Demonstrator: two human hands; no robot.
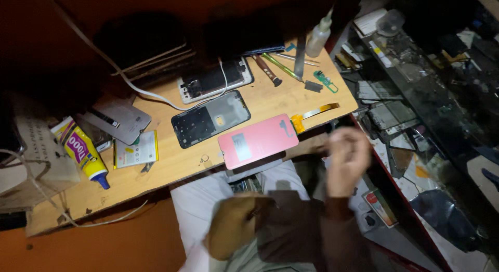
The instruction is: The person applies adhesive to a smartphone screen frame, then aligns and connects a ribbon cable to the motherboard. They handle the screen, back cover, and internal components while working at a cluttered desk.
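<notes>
My right hand (348, 157) is raised just off the near edge of the wooden bench (156, 173), fingers curled and blurred; whether it holds anything I cannot tell. My left hand (234, 228) is low over my lap, also blurred, in a brown sleeve. Nearest both hands is a pink phone screen panel (258, 141) lying at the bench edge, with an orange flex cable (314, 114) trailing from it. A black phone frame (210, 118) lies beside it, and an opened phone (213, 80) lies farther back.
A yellow glue tube (83, 150), a grey back cover (117, 118) and a white flat part (136, 150) lie at the left. Screwdrivers (267, 69), a clear bottle (318, 35) and a small green board (326, 80) sit at the back right. A cluttered glass counter (416, 95) stands right.
</notes>
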